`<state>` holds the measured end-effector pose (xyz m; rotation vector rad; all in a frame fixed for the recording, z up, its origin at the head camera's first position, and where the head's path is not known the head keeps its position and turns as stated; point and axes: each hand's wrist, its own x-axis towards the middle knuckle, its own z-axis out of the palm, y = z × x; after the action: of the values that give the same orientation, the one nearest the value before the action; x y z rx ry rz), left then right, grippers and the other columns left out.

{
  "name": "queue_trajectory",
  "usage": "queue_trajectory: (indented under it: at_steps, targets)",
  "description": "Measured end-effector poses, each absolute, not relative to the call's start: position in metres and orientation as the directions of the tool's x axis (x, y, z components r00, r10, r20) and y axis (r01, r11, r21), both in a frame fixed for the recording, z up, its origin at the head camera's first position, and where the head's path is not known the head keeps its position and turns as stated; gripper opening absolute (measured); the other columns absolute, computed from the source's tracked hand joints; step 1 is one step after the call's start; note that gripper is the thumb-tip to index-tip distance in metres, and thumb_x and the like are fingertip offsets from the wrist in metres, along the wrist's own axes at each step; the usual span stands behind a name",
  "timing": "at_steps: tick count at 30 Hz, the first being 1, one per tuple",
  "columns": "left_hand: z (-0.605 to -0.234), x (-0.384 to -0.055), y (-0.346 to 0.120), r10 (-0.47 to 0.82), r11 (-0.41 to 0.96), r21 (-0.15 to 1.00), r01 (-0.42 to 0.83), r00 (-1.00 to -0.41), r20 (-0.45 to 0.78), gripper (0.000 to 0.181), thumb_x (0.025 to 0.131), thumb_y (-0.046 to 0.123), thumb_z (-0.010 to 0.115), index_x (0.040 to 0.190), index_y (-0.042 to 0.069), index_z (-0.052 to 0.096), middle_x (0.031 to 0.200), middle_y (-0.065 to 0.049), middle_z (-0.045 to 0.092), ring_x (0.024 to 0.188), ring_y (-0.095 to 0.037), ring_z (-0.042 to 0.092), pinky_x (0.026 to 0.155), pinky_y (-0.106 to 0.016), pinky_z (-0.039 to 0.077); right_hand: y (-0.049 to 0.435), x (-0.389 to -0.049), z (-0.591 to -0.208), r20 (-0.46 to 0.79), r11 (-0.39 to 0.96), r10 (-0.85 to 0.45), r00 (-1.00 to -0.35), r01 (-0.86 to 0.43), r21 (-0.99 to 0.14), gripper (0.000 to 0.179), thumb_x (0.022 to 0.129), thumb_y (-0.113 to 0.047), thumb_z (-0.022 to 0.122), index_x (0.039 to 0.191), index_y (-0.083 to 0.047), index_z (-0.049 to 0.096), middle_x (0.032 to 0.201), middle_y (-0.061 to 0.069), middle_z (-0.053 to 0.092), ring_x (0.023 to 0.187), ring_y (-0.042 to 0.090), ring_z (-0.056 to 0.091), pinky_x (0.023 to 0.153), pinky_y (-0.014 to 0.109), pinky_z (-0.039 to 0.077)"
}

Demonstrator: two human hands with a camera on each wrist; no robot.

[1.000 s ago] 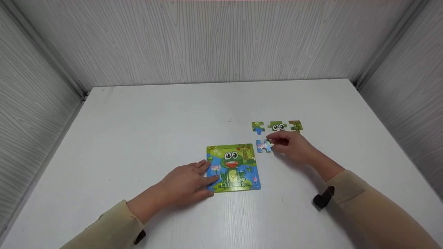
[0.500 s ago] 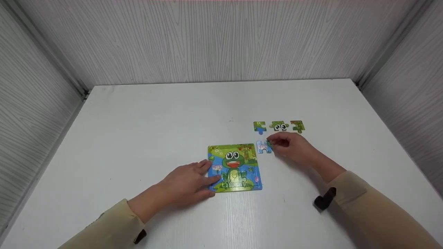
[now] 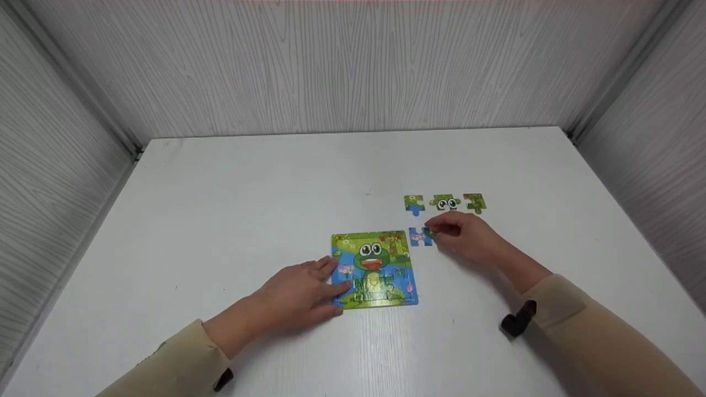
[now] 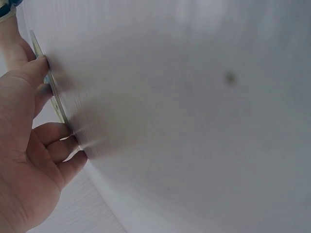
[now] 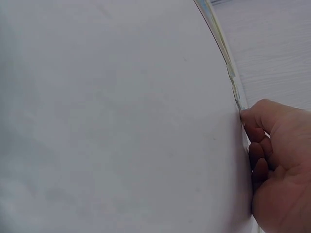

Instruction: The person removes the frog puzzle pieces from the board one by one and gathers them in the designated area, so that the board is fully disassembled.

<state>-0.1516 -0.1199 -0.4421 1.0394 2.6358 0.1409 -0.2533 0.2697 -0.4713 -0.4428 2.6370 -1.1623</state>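
Observation:
A square frog puzzle board (image 3: 373,264) lies flat on the table in the head view. My left hand (image 3: 298,289) rests at its left edge, a fingertip lying on the picture and the thumb by the lower left corner. Right of the board is a blue and pink puzzle piece (image 3: 417,236). Against that piece's right side, my right hand (image 3: 469,237) pinches a small green puzzle piece (image 3: 428,232), mostly hidden by the fingers. In the right wrist view the thumb and fingers of the right hand (image 5: 282,155) are curled low at the tabletop.
Above the right hand, three loose pieces lie in a row: a green and blue piece (image 3: 414,204), a piece with frog eyes (image 3: 445,202) and a green and red piece (image 3: 475,202). Wood-grain panels (image 3: 353,66) enclose the white table (image 3: 248,193) at the back and sides.
The right fingers have drawn the pinched piece slightly at the blue and pink piece, which has straightened a little. The left hand stays on the board.

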Motion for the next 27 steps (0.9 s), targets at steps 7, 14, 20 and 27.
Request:
queue_trajectory:
  at_steps: [7, 14, 20, 27]
  targets:
    - [-0.443, -0.151, -0.121, 0.704, 0.71, 0.211, 0.672, -0.678, -0.211, 0.055, 0.108, 0.052, 0.054, 0.157, 0.027, 0.056, 0.166, -0.021, 0.038, 0.156, -0.033, 0.034, 0.122, -0.051, 0.037, 0.27, -0.252, -0.471, -0.088, 0.643, -0.349, -0.933, -0.17, -0.747, 0.031, 0.101, -0.01, 0.069, 0.131, -0.016, 0.074, 0.128, 0.001, 0.071, 0.116, 0.022, 0.064, 0.102, 0.044, 0.053]
    - [-0.445, -0.152, -0.123, 0.723, 0.69, 0.221, 0.69, -0.669, -0.172, 0.055, 0.108, 0.051, 0.056, 0.155, 0.025, 0.058, 0.164, -0.023, 0.04, 0.155, -0.035, 0.036, 0.121, -0.051, 0.037, 0.272, -0.252, -0.468, -0.111, 0.638, -0.329, -0.938, -0.134, -0.758, 0.03, 0.102, -0.016, 0.071, 0.132, -0.02, 0.074, 0.126, 0.0, 0.072, 0.113, 0.023, 0.063, 0.098, 0.035, 0.054]
    - [-0.445, -0.153, -0.121, 0.711, 0.703, 0.219, 0.676, -0.676, -0.194, 0.055, 0.107, 0.052, 0.056, 0.156, 0.026, 0.057, 0.165, -0.021, 0.04, 0.155, -0.034, 0.036, 0.121, -0.051, 0.037, 0.272, -0.254, -0.462, -0.091, 0.617, -0.285, -0.954, -0.11, -0.78, 0.026, 0.103, -0.022, 0.073, 0.129, -0.018, 0.076, 0.121, 0.003, 0.072, 0.103, 0.026, 0.06, 0.084, 0.029, 0.054]
    - [-0.443, -0.152, -0.121, 0.702, 0.712, 0.22, 0.666, -0.68, -0.212, 0.056, 0.107, 0.052, 0.056, 0.157, 0.026, 0.056, 0.166, -0.021, 0.038, 0.156, -0.034, 0.035, 0.122, -0.051, 0.036, 0.256, -0.246, -0.444, -0.011, 0.607, -0.309, -0.951, -0.188, -0.772, 0.029, 0.1, -0.025, 0.077, 0.127, -0.014, 0.077, 0.111, 0.001, 0.073, 0.1, 0.024, 0.061, 0.085, 0.032, 0.054]
